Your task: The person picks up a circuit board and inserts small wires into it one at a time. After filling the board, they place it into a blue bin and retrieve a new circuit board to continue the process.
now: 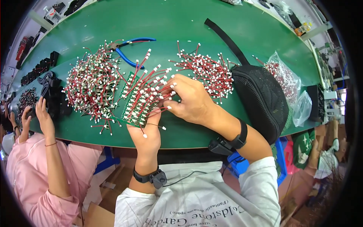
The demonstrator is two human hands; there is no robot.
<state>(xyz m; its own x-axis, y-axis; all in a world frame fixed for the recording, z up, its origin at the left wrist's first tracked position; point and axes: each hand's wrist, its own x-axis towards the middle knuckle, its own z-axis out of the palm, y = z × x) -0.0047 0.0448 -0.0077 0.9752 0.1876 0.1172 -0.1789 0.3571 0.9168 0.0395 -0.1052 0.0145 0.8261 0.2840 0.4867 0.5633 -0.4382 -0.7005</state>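
Observation:
My left hand (145, 135) grips a panel of small green circuit boards (130, 108) from below, its fingers hidden beneath. Rows of short red wire leads (151, 89) with white connectors stick up from the panel. At the panel's right edge my right hand (191, 99) is closed, thumb and forefinger pinching among the leads; the exact pinch point is partly covered. Left of the panel lies a heap of small green boards with red leads attached (92, 81). Beyond the right hand spreads a pile of loose red leads (211, 73).
Blue-handled pliers (123, 56) lie behind the left heap. A black mesh bag (261, 98) with a strap and a clear plastic bag of leads (283, 77) occupy the right side. At left, a co-worker in pink (45, 162) sits near black parts (39, 70).

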